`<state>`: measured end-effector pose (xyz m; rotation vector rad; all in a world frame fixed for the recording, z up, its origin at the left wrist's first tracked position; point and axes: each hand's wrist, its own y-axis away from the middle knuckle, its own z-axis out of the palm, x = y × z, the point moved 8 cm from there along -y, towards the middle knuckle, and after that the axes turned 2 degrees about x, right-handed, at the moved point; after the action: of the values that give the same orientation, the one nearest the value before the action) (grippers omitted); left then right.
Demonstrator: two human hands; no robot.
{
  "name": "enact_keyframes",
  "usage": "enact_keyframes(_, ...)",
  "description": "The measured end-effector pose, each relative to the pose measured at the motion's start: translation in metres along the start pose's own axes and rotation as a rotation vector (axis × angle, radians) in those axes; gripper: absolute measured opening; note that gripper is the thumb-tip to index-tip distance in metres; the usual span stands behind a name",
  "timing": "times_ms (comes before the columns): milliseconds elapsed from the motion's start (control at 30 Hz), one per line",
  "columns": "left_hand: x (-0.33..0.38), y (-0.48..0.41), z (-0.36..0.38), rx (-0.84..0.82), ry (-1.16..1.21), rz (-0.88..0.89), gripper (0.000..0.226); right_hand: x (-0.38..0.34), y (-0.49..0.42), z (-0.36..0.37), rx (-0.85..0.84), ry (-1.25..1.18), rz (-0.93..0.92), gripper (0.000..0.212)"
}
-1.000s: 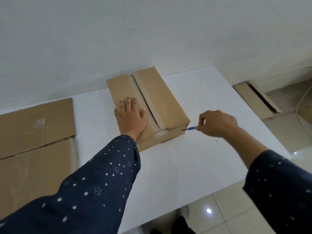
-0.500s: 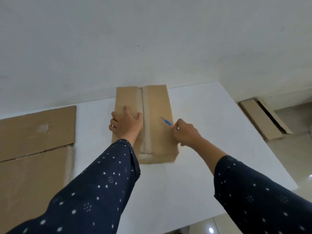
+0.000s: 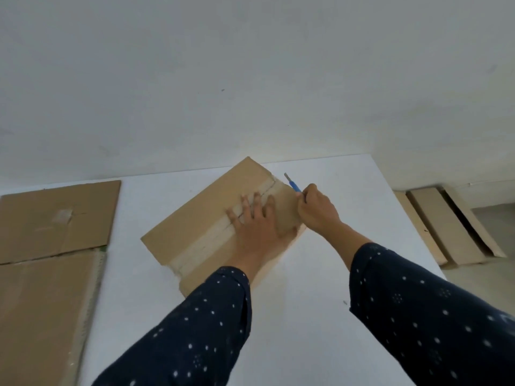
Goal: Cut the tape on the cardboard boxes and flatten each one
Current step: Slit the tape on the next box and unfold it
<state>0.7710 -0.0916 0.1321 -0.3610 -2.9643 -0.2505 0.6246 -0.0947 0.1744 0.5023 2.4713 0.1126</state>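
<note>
While the left hand presses flat with spread fingers on the cardboard box at frame centre, the right hand grips a blue cutter at its right edge.

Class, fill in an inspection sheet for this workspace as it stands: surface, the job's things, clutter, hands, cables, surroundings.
Surface: white table, plain top.
Job's things: closed cardboard box lying askew mid-table, with pale tape along its top seam; blue-handled cutter beside its far right edge.
Clutter: flattened cardboard on the table's left side.
Hands: left hand pressed flat on the box, fingers spread; right hand grips the cutter.
Cables: nothing seen.
Surroundings: plain white wall; folded cardboard on the floor at right.
</note>
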Motion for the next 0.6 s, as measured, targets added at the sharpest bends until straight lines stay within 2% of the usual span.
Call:
enact_keyframes(67, -0.001, 0.002, 0.006, 0.007, -0.056, 0.010, 0.110, 0.007, -0.005, 0.005, -0.059, 0.039, 0.021, 0.029)
enact_keyframes(133, -0.004, 0.001, 0.003, 0.021, -0.067, 0.051, 0.115, 0.007, -0.007, 0.003, -0.043, 0.108, -0.009, 0.029)
enact_keyframes(267, -0.017, 0.001, -0.008, 0.013, -0.063, 0.263, 0.117, 0.007, -0.001, 0.000, -0.073, 0.164, -0.037, 0.027)
enact_keyframes(333, -0.038, 0.002, -0.018, -0.009, -0.011, 0.368, 0.107, 0.006, 0.007, 0.010, -0.155, 0.106, -0.042, 0.028)
enact_keyframes(400, -0.058, 0.002, -0.031, 0.038, 0.065, 0.398, 0.084, 0.008, 0.019, 0.029, -0.243, -0.072, 0.005, 0.030)
enact_keyframes(467, -0.066, -0.001, -0.046, 0.190, 0.133, 0.350, 0.063, 0.012, 0.029, 0.041, -0.263, -0.233, 0.087, 0.030)
enact_keyframes(533, -0.063, -0.004, -0.053, 0.325, 0.173, 0.222, 0.047, 0.013, 0.029, 0.038, -0.203, -0.168, 0.086, 0.031)
enact_keyframes(600, -0.056, -0.004, -0.047, 0.362, 0.211, 0.055, 0.041, 0.012, 0.022, 0.032, -0.154, -0.068, 0.040, 0.027)
